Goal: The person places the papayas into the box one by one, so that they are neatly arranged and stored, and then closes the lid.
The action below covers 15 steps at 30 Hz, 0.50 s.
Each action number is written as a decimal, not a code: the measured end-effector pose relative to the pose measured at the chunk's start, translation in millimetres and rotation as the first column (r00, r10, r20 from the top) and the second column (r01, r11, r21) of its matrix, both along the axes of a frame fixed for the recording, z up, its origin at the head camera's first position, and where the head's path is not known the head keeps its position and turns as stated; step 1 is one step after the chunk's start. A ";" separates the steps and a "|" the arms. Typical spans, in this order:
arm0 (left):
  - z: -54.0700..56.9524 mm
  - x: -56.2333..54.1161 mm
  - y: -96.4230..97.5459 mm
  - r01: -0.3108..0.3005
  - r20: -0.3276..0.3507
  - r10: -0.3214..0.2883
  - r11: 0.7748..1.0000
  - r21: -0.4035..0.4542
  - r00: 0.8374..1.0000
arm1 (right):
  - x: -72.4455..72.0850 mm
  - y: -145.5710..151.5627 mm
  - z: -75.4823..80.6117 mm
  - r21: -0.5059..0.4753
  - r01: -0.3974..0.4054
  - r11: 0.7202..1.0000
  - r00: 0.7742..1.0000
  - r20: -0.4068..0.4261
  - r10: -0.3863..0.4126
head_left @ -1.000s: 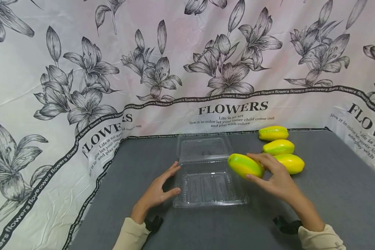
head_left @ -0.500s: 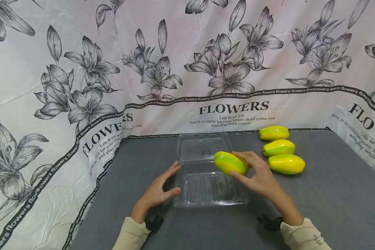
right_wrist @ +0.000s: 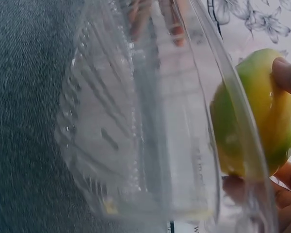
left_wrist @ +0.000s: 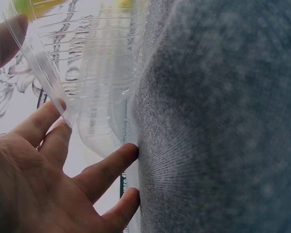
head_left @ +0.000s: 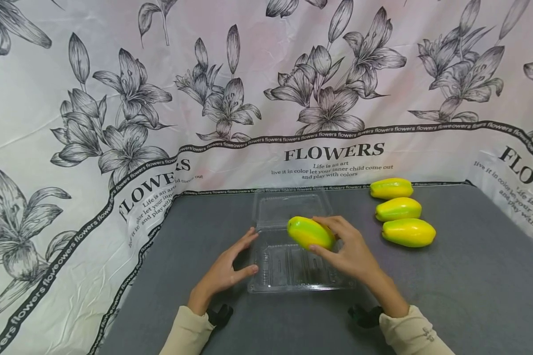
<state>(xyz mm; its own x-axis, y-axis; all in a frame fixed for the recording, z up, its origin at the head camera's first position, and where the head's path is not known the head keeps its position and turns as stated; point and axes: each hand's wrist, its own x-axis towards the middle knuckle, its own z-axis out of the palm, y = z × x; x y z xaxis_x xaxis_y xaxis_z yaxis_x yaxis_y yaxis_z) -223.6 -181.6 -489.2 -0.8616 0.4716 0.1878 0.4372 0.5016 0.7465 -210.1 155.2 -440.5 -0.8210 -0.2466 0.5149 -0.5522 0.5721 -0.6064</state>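
My right hand (head_left: 352, 249) grips a yellow-green papaya (head_left: 308, 232) between thumb and fingers, holding it above the base of a clear plastic clamshell box (head_left: 288, 283). The box lies with its lid (head_left: 290, 209) folded back, away from me. In the right wrist view the papaya (right_wrist: 254, 111) shows beyond the box's rim. My left hand (head_left: 224, 268) is at the left side of the box, fingers spread. In the left wrist view the left hand (left_wrist: 53, 165) touches the clear wall with its fingertips, two fingers reaching down to the grey cloth.
Three more papayas stand in a row at the right: the far one (head_left: 391, 188), the middle one (head_left: 398, 209) and the near one (head_left: 409, 232). A flower-printed curtain (head_left: 230, 162) closes off the back and sides of the grey table (head_left: 461, 276).
My right hand has carried the papaya leftward, from beside the row of papayas to over the box. The left hand has stayed at the box's left side.
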 end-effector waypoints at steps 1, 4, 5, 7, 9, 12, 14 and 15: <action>0.6 0.0 0.4 -0.004 0.006 0.004 1.000 0.002 1.000 | -0.2 -1.4 -0.3 -0.005 -0.003 1.000 1.000 0.001 0.003; 1.5 0.1 1.3 -0.006 0.016 0.006 1.000 0.013 1.000 | -0.3 -5.6 -0.9 -0.015 -0.011 1.000 1.000 0.009 0.011; 1.4 0.1 1.4 -0.004 0.018 0.004 1.000 0.021 1.000 | -0.3 -7.1 -0.9 -0.019 -0.013 1.000 1.000 0.012 0.013; 0.8 0.1 1.2 0.003 0.020 -0.003 0.999 0.034 1.000 | -0.1 -10.3 -0.8 -0.030 -0.015 0.999 1.000 0.019 0.015; 0.0 0.0 1.0 0.008 0.018 -0.009 0.999 0.044 1.000 | 0.0 -13.8 -1.0 -0.032 -0.012 0.999 1.000 0.024 0.013; -1.0 -0.1 1.0 0.007 0.015 -0.008 0.999 0.045 1.000 | 0.1 -19.4 -1.5 -0.038 -0.018 0.999 0.999 0.035 0.019; -1.1 -0.1 1.2 0.007 0.016 -0.008 0.999 0.044 1.000 | 0.2 -22.7 -2.5 -0.043 -0.024 0.999 0.999 0.043 0.026; -1.2 -0.1 1.3 0.007 0.017 -0.008 0.999 0.043 1.000 | 0.1 -24.2 -3.2 -0.047 -0.026 0.999 0.998 0.048 0.028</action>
